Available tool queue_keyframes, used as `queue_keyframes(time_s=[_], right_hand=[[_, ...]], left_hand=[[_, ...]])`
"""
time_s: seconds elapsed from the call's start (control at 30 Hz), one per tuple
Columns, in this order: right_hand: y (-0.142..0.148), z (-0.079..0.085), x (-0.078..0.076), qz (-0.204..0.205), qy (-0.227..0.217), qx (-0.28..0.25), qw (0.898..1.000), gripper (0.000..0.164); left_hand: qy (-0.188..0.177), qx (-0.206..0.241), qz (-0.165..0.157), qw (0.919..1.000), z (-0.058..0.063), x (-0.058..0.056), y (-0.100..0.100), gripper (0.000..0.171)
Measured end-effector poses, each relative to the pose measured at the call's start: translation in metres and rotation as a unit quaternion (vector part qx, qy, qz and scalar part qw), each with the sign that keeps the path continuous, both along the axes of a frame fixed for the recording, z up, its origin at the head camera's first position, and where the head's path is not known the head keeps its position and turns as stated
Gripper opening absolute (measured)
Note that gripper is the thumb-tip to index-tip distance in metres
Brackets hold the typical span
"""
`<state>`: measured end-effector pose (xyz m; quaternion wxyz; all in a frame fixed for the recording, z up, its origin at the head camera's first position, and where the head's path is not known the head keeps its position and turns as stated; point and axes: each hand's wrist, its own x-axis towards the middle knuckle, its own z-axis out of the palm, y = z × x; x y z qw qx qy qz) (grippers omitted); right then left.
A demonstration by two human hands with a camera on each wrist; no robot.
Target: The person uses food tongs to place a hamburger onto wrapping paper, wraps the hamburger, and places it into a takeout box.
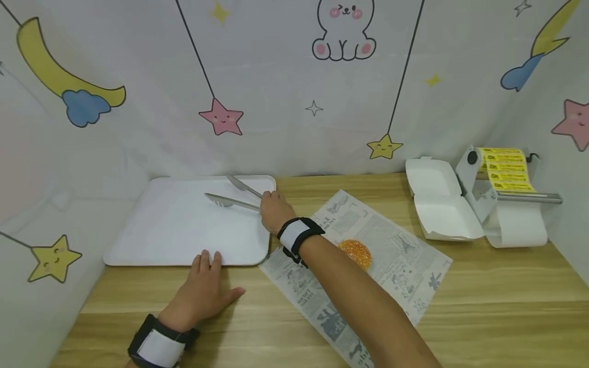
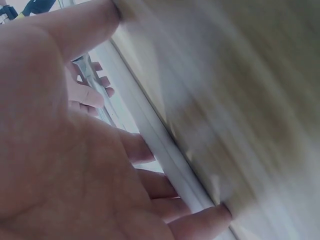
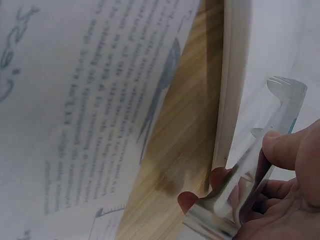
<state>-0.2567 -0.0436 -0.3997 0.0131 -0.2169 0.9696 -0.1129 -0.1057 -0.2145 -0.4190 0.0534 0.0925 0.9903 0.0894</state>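
Observation:
My right hand grips a pair of metal tongs at the right side of a white tray. The two arms of the tongs spread apart over the tray, tips toward the left. In the right wrist view, the thumb lies along one arm of the tongs, with fingers curled behind. My left hand is spread at the tray's front edge, its fingertips on the rim and the thumb pointing right. The left wrist view shows its palm and fingers along that rim.
Right of the tray lies a newsprint-patterned paper sheet bearing an orange, speckled round item, partly behind my right forearm. Further right are an open white clamshell box and a label dispenser with yellow labels. A patterned curtain hangs behind.

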Motion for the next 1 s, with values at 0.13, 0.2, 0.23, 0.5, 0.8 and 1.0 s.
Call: queue_keyframes(time_s=[0.13, 0.2, 0.23, 0.5, 0.8, 1.0], right_hand=[[-0.002, -0.005, 0.0, -0.017, 0.006, -0.015, 1.0, 0.036], [-0.003, -0.008, 0.0, -0.02, 0.018, -0.011, 1.0, 0.036], [-0.003, -0.008, 0.0, -0.02, 0.023, -0.008, 1.0, 0.036], [-0.001, -0.006, 0.001, -0.032, 0.037, 0.036, 0.998, 0.032], [0.001, -0.008, -0.006, -0.033, 0.035, 0.072, 0.996, 0.037], [0.002, -0.009, -0.015, -0.041, 0.027, 0.068, 0.996, 0.056]], left_hand=[[-0.004, -0.002, -0.001, 1.0, 0.003, 0.001, 0.001, 0.098], [-0.005, -0.004, -0.001, 1.0, 0.004, 0.001, 0.001, 0.098], [-0.007, -0.004, -0.001, 1.0, 0.004, 0.001, 0.001, 0.098], [-0.003, -0.008, 0.001, 1.0, 0.005, 0.001, 0.002, 0.098], [0.007, -0.004, -0.005, 1.0, 0.002, 0.002, 0.002, 0.096], [0.013, -0.005, -0.001, 0.9999, 0.0, 0.002, 0.001, 0.098]])
